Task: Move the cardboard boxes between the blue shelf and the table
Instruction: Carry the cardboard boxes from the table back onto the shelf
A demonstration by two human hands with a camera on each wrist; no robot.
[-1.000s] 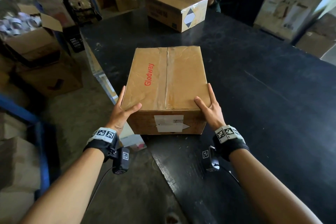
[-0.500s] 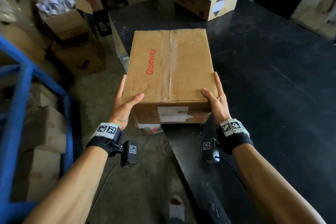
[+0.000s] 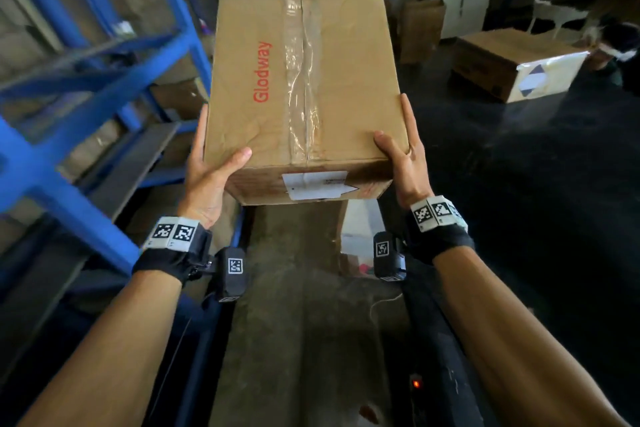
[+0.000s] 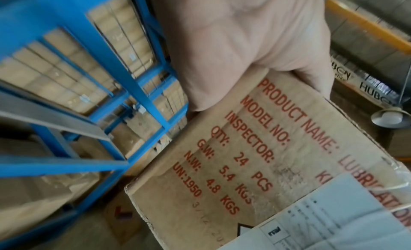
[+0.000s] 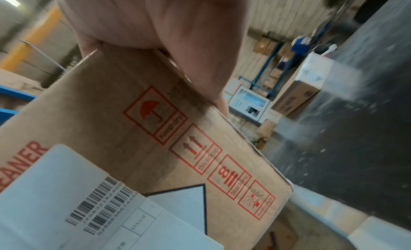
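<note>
Warehouse interior, concrete floor (image 3: 304, 305) running down the middle of the head view. Blue shelf (image 3: 104, 80): occupying the left side of the frame, steel uprights and crossbars, brown cartons showing behind them; also filling the left half of the left wrist view (image 4: 106, 48). Black tabletop (image 3: 536, 201): occupying the right side of the head frame, its dark scuffed face also showing at the right edge of the right wrist view (image 5: 360, 113).

Cardboard box (image 3: 304, 80): being held in the air at the centre of the head view, over the floor strip between shelf and tabletop, touching neither. Top flaps taped along the centre seam, red "Glodway" lettering beside the tape, white label on the near face. Red product text is showing on that face in the left wrist view (image 4: 255, 166); red handling symbols and a barcode label in the right wrist view (image 5: 155, 139).

Left hand (image 3: 207, 177): gripping the box's near left corner, thumb lying across the top, fingers pressing flat along the side. Right hand (image 3: 405, 163): gripping the near right corner likewise, thumb on top, fingers flat along the right side.

Second cardboard box (image 3: 512, 63): sitting on the tabletop at the upper right of the frame, white label on its end, well apart from the held one.
</note>
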